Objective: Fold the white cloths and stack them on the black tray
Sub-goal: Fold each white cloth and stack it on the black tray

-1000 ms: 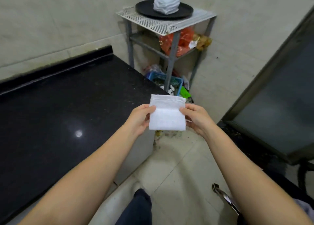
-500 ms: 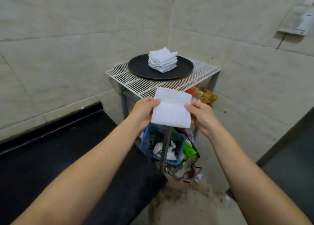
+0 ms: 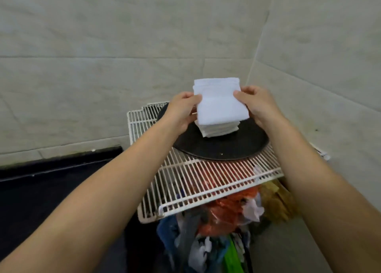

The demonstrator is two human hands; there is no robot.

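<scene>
Since a moment ago you've carried the folded white cloth (image 3: 219, 103) forward; it now sits over the stack of folded cloths (image 3: 218, 128) on the black tray (image 3: 231, 149). Your left hand (image 3: 182, 111) and right hand (image 3: 257, 105) each pinch one side edge. That tray rests on the white wire shelf (image 3: 206, 182).

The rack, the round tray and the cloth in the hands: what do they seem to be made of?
Rack: probably metal wire coated glossy white, judging by its thin parallel bars. Tray: matte black, plastic or coated metal; hard to tell. Cloth: soft white fabric, likely cotton terry, with a fuzzy surface and stitched hem.
</scene>
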